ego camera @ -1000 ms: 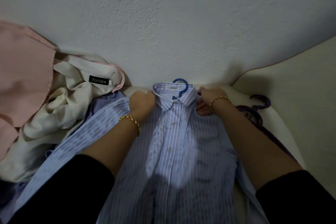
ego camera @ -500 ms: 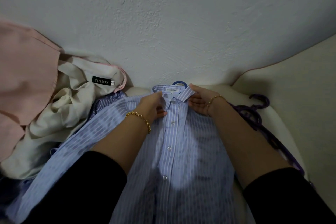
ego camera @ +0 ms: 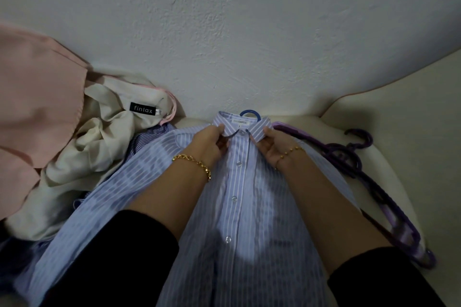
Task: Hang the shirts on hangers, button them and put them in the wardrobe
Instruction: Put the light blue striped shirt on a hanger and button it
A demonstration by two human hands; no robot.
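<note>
The striped shirt (ego camera: 239, 207) lies face up on a pale seat (ego camera: 389, 117), in the centre of the view. Its collar (ego camera: 239, 122) is at the 12 o'clock end and its body runs toward 6 o'clock. The hook of a blue hanger (ego camera: 250, 114) projects from the neck opening, so the shirt is judged to be on its hanger. The left hand (ego camera: 209, 143) pinches the collar point at 11 o'clock with curled fingers and thumb. The right hand (ego camera: 274, 144) pinches the opposite collar point at 1 o'clock in the same way. Four buttons (ego camera: 239, 163) show along the front strip, which lies closed. Whether each button is fully through its hole cannot be told. The step in hand is judged to be the setting of the collar at the close of buttoning. The next move calls for release of both collar points, a grip on the hanger hook, and a level lift so that the shirt does not slip off. No wardrobe is in view. Spare purple hangers (ego camera: 361, 169) lie at 3 o'clock, just beside the shirt. A cream garment (ego camera: 99, 137) and a pink garment (ego camera: 37, 95) lie heaped at 9 o'clock.
</note>
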